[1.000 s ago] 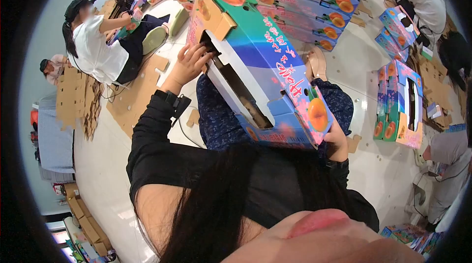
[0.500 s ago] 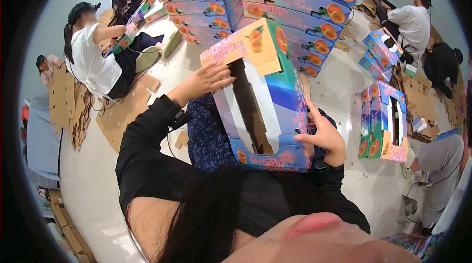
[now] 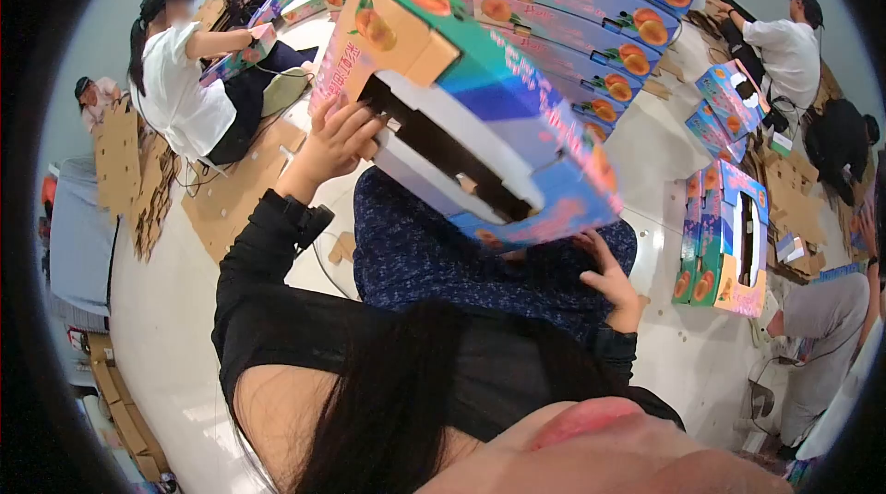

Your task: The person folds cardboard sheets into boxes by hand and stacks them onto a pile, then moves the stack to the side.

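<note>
A colourful cardboard fruit box [image 3: 517, 106] with peach pictures and a long slot is tilted above my lap. My left hand [image 3: 340, 145] grips its left edge beside the slot, fingers over the white panel. At the box's lower right corner is my right hand [image 3: 609, 280], its thumb and fingers apart and its fingertips right at the underside. Dark patterned trousers [image 3: 443, 226] cover my legs beneath the box.
Tall stacks of matching boxes [image 3: 572, 28] stand ahead. More finished boxes [image 3: 729, 235] are on the floor to the right. A person in white [image 3: 189, 78] sits at left, another person [image 3: 784, 51] at far right, near flattened cardboard [image 3: 794, 208].
The box has risen off my lap and turned, its lower end swinging right. My left hand has moved left with it, while my right hand has slipped from its side to below the corner.
</note>
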A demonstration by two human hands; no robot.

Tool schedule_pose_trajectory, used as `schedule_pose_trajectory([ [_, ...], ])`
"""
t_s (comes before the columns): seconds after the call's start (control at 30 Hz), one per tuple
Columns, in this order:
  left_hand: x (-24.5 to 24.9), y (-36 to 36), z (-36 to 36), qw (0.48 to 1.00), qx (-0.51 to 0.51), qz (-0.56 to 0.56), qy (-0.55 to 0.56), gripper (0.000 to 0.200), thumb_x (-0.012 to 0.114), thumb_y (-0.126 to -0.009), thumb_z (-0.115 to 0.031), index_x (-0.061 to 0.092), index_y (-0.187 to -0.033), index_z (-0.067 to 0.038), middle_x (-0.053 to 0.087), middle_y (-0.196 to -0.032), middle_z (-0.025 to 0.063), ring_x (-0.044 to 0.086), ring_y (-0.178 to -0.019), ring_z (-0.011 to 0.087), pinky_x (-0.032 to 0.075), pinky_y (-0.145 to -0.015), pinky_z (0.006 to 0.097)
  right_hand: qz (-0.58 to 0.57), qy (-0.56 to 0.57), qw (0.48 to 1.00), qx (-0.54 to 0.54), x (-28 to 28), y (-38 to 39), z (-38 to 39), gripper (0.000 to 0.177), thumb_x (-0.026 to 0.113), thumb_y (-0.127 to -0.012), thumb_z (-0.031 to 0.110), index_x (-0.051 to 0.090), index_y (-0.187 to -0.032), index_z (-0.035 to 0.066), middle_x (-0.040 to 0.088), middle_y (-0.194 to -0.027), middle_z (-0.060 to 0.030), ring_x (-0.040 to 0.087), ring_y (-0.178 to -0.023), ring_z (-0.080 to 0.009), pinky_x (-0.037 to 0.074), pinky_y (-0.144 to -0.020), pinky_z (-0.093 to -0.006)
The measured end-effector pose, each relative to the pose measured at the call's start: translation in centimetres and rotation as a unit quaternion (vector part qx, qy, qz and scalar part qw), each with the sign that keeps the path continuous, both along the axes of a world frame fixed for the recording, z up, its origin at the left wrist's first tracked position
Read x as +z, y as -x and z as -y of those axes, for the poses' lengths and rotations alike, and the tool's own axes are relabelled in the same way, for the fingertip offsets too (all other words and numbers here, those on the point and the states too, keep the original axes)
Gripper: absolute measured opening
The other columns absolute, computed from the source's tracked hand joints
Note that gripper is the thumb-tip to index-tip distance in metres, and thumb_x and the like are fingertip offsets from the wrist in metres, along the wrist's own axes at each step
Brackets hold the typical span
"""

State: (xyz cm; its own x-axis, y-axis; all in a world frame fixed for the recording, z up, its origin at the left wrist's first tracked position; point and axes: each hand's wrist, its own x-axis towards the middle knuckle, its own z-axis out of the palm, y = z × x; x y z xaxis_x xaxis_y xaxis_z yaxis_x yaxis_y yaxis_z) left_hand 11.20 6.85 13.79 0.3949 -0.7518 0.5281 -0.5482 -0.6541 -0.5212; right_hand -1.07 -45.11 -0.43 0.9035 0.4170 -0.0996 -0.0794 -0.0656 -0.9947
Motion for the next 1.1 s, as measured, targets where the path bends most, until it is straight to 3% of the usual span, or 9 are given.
schedule_pose_trajectory([
  [0.2, 1.6, 2.4, 3.2, 0.994, 0.017, -0.040, 0.096, 0.073, 0.062, -0.056, -0.020, 0.055, -0.128, -0.014, 0.052, -0.113, 0.0044, 0.047, -0.117, 0.0233, 0.021, -0.113, 0.0494, 0.071, -0.036, 0.996, -0.026, 0.2, -2.7, -8.0, 0.122, 0.084, -0.069, 0.026, -0.003, -0.152, 0.006, 0.025, -0.149, -0.0128, 0.028, -0.139, -0.0275, 0.023, -0.114, -0.0411],
  [0.33, 2.0, 3.1, 3.6, 0.993, 0.024, -0.031, 0.108, 0.074, 0.063, -0.056, -0.020, 0.055, -0.129, -0.012, 0.052, -0.111, 0.0051, 0.048, -0.115, 0.0236, 0.019, -0.114, 0.0519, 0.036, -0.207, 0.973, -0.096, 1.1, -4.3, -9.1, 0.106, 0.081, -0.071, 0.026, 0.012, -0.150, 0.005, 0.034, -0.143, -0.0124, 0.036, -0.133, -0.0272, 0.028, -0.112, -0.0403],
  [0.43, 1.8, 4.0, 4.4, 0.993, 0.011, -0.063, 0.099, 0.073, 0.064, -0.059, -0.020, 0.054, -0.131, -0.012, 0.053, -0.112, 0.0054, 0.049, -0.116, 0.0244, 0.018, -0.115, 0.0554, 0.010, -0.199, 0.965, -0.173, 0.0, -4.1, -8.2, 0.093, 0.080, -0.071, 0.027, 0.027, -0.144, 0.003, 0.049, -0.130, -0.0115, 0.048, -0.122, -0.0259, 0.034, -0.107, -0.0393],
  [0.47, 1.6, 4.2, 4.8, 0.993, 0.004, -0.068, 0.093, 0.073, 0.064, -0.060, -0.020, 0.054, -0.131, -0.012, 0.053, -0.113, 0.0054, 0.049, -0.116, 0.0246, 0.018, -0.115, 0.0561, 0.005, -0.193, 0.959, -0.205, -0.3, -3.6, -8.0, 0.075, 0.079, -0.070, 0.027, 0.044, -0.130, 0.001, 0.060, -0.112, -0.0094, 0.058, -0.106, -0.0231, 0.042, -0.098, -0.0365],
  [0.6, 0.8, 4.6, 5.3, 0.988, -0.022, -0.130, 0.081, 0.074, 0.061, -0.061, -0.017, 0.052, -0.134, -0.011, 0.053, -0.117, 0.0057, 0.048, -0.118, 0.0244, 0.018, -0.116, 0.0548, -0.038, -0.123, 0.970, -0.205, -0.3, -1.4, -6.1, 0.053, 0.078, -0.068, 0.026, 0.057, -0.110, 0.002, 0.064, -0.097, -0.0076, 0.061, -0.090, -0.0205, 0.047, -0.082, -0.0311],
  [0.8, 3.8, 4.2, 8.6, 0.969, -0.058, -0.232, 0.065, 0.086, 0.065, -0.057, -0.017, 0.046, -0.140, -0.016, 0.050, -0.129, 0.0054, 0.040, -0.131, 0.0264, 0.019, -0.117, 0.0472, -0.066, -0.273, 0.913, -0.297, -3.8, 0.9, -2.9, 0.050, 0.070, -0.068, 0.023, 0.055, -0.110, 0.000, 0.064, -0.097, -0.0106, 0.065, -0.084, -0.0248, 0.053, -0.079, -0.0362],
  [0.9, 4.9, 3.4, 10.2, 0.988, -0.080, -0.126, 0.051, 0.082, 0.066, -0.059, -0.020, 0.047, -0.139, -0.026, 0.047, -0.136, 0.0061, 0.035, -0.137, 0.0272, 0.020, -0.117, 0.0470, -0.044, -0.372, 0.861, -0.345, -2.6, 0.6, -3.3, 0.052, 0.068, -0.072, 0.024, 0.054, -0.114, -0.001, 0.065, -0.102, -0.0125, 0.065, -0.091, -0.0276, 0.052, -0.087, -0.0405],
  [0.93, 4.1, 2.7, 10.4, 0.979, -0.131, -0.123, 0.092, 0.072, 0.070, -0.071, -0.017, 0.046, -0.138, -0.028, 0.044, -0.140, 0.0169, 0.034, -0.137, 0.0389, 0.022, -0.115, 0.0521, -0.038, -0.401, 0.844, -0.354, -3.8, 0.2, -2.8, 0.053, 0.068, -0.072, 0.025, 0.053, -0.116, 0.000, 0.064, -0.104, -0.0128, 0.064, -0.094, -0.0281, 0.051, -0.090, -0.0413],
  [1.1, 0.5, 0.2, 11.9, 0.911, -0.203, 0.047, 0.357, 0.083, 0.075, -0.072, -0.009, 0.029, -0.141, -0.013, 0.041, -0.137, 0.0236, 0.043, -0.128, 0.0410, 0.034, -0.107, 0.0505, -0.012, -0.507, 0.770, -0.386, -1.3, -1.0, -2.3, 0.070, 0.068, -0.071, 0.036, 0.047, -0.128, 0.001, 0.056, -0.122, -0.0154, 0.054, -0.115, -0.0339, 0.041, -0.102, -0.0514],
])
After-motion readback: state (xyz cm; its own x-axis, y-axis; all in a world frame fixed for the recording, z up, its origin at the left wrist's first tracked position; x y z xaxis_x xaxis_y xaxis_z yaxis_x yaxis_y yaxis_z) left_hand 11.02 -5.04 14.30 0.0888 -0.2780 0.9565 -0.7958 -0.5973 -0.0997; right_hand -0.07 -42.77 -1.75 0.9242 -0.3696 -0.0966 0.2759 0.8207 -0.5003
